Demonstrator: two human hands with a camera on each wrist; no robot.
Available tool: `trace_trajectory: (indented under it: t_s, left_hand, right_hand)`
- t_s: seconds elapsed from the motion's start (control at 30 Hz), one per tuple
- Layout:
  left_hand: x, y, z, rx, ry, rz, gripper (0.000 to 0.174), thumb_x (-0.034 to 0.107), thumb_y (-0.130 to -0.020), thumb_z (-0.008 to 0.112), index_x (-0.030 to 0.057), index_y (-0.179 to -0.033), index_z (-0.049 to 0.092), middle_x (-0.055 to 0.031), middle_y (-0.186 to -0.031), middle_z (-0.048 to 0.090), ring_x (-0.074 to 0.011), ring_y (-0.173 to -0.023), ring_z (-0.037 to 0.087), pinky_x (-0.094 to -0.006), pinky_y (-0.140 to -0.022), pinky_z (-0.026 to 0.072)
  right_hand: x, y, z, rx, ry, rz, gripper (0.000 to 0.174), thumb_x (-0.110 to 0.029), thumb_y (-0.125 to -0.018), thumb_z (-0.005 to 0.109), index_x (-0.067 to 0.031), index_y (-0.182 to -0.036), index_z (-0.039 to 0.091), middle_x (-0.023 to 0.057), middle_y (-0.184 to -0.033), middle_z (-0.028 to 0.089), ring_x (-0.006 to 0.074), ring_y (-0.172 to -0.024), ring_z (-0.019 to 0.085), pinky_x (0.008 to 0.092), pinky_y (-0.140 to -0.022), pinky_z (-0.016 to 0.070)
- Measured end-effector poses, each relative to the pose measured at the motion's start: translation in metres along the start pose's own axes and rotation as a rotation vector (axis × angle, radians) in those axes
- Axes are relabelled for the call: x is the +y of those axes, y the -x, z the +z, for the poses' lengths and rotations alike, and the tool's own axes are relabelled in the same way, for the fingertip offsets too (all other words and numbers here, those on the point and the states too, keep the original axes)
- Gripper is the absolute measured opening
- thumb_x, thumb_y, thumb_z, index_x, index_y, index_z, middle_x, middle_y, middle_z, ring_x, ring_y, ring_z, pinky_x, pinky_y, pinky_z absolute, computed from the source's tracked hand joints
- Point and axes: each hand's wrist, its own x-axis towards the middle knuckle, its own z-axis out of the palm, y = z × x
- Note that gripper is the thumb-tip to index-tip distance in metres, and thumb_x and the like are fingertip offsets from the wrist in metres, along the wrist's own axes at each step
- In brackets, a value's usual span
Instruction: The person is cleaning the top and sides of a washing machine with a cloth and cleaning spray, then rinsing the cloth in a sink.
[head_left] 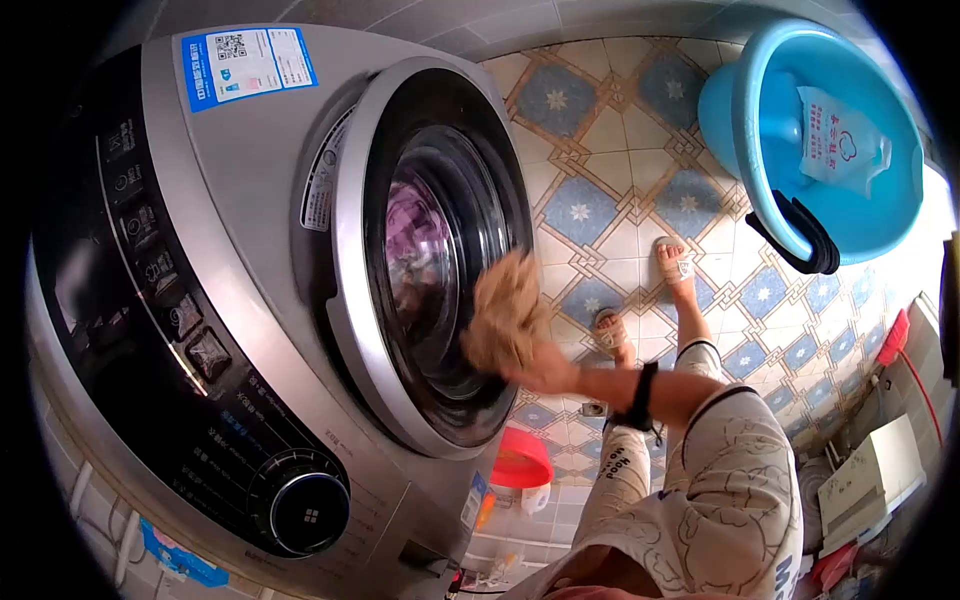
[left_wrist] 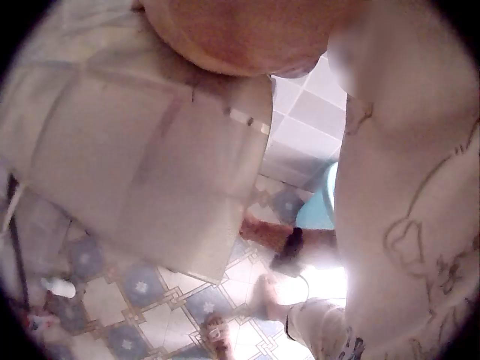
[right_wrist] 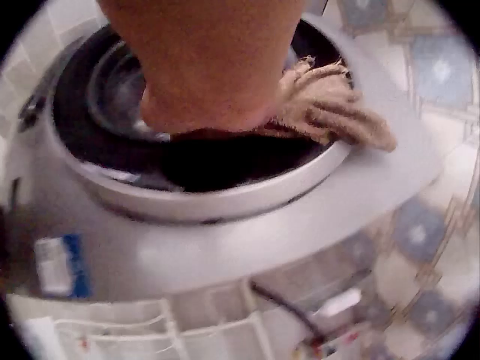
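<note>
A bunched brown cloth [head_left: 508, 310] lies against the round glass door [head_left: 440, 190] of a silver washing machine [head_left: 235, 130]. My right hand [head_left: 545, 370] holds the cloth there, its fingers mostly hidden by the fabric. In the right wrist view, the back of the hand covers part of the door, and the cloth [right_wrist: 330, 109] spreads out past the door's rim. Pink laundry [head_left: 412, 225] shows through the glass. My left hand [left_wrist: 232, 34] appears only in part at the top of the left wrist view, near the washing machine's pale side panel; its fingers are out of sight.
On the tiled floor [head_left: 625, 150] at the upper right stands a blue tub [head_left: 745, 130] with a printed bag [head_left: 845, 140] inside and a black cloth [head_left: 805, 235] over its rim. A red basin [head_left: 522, 460] sits beside the machine. A red-handled brush [head_left: 893, 338] leans at the right wall.
</note>
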Motion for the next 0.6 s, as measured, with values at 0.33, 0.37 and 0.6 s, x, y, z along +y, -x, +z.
trace_trajectory:
  t_s: [0.33,0.37,0.6]
  left_hand:
    - [0.003,-0.007,0.002,-0.004,0.024,-0.023,0.076,0.037,-0.085,0.045,-0.0024,-0.138,0.009,-0.0312,-0.138,0.015,-0.0391,-0.127,0.023,-0.0479,-0.099,0.0272]
    - [0.002,-0.008,0.002,-0.006,0.023,-0.028,0.076,0.037,-0.085,0.045,-0.0025,-0.138,0.009,-0.0311,-0.138,0.015,-0.039,-0.127,0.023,-0.0478,-0.099,0.0271]
    - [-0.002,-0.003,0.003,-0.01,0.034,-0.065,0.078,0.038,-0.084,0.046,-0.0027,-0.138,0.008,-0.0309,-0.138,0.014,-0.0385,-0.127,0.023,-0.0471,-0.099,0.0268]
  right_hand:
    - [0.07,-0.119,-0.018,0.299,0.579,-0.152,0.056,-0.028,-0.079,0.051,-0.0088,-0.13,0.039,0.0119,-0.133,0.038,0.0279,-0.126,0.031,0.0449,-0.104,0.0161]
    - [0.07,-0.141,-0.027,0.458,0.525,-0.112,0.056,-0.028,-0.077,0.053,-0.0088,-0.128,0.041,0.0123,-0.132,0.04,0.0288,-0.126,0.03,0.0447,-0.105,0.0149]
    - [0.089,-0.172,-0.046,0.693,0.381,-0.114,0.041,-0.029,-0.081,0.052,-0.0098,-0.117,0.052,0.0162,-0.124,0.045,0.0338,-0.122,0.032,0.046,-0.104,0.0175]
